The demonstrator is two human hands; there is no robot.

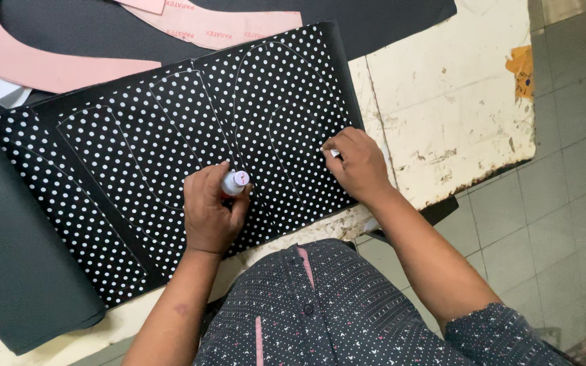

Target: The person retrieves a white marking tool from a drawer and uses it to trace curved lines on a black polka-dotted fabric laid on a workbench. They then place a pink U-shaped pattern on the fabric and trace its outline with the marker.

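Note:
A black fabric with white polka dots (137, 135) lies spread on a worn white table (456, 88). Curved white outlines are drawn across it. My left hand (208, 213) rests on the fabric near its front edge, closed around a small white marker with a pinkish cap (236, 181) held upright. My right hand (357, 163) presses on the fabric's right side, its fingers pinching a small white piece, likely chalk (334, 153), mostly hidden by the fingers.
Pink paper pattern pieces (42, 64) lie on plain black cloth (388, 17) at the back. Dark grey fabric (15, 271) hangs over the left table edge. Grey tiled floor (571, 169) is on the right.

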